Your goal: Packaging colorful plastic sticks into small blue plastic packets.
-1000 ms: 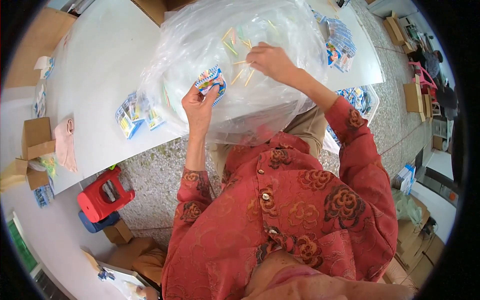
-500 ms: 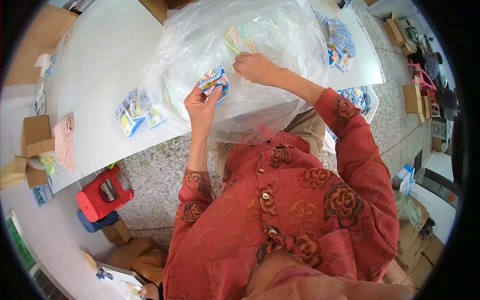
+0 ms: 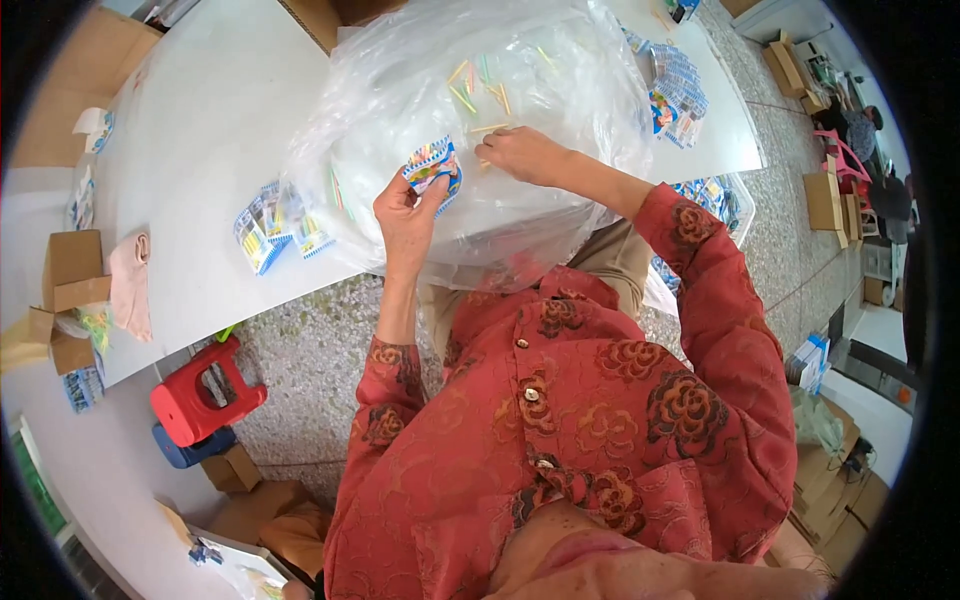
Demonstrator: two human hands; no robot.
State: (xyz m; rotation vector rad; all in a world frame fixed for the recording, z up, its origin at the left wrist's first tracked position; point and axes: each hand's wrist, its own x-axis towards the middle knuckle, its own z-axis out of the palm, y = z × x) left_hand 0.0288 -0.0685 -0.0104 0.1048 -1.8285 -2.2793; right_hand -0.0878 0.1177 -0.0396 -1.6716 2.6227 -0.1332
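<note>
A clear plastic bag (image 3: 590,95) is spread over the white table in front of me, with several thin coloured sticks (image 3: 462,98) lying loose on it. My left hand (image 3: 405,215) pinches a small printed packet (image 3: 432,165) with blue-and-white striped edges, held upright over the bag. To its right, my right hand (image 3: 525,156) is closed, fingertips pressed together low over the plastic. A yellow stick (image 3: 490,128) lies just beyond those fingertips. Whether anything is between them is too small to tell. More sticks (image 3: 337,190) lie toward the bag's left side.
Several similar packets (image 3: 262,235) lie left of the bag, and a larger pile (image 3: 680,90) sits at the table's right. Below the right edge stands a basket of packets (image 3: 742,205). A pink cloth (image 3: 130,285), cardboard boxes (image 3: 75,262) and a red stool (image 3: 205,395) are at left.
My right hand has drawn back from the group of sticks, toward me and slightly right, uncovering the yellow stick. My left hand and its packet have shifted slightly right.
</note>
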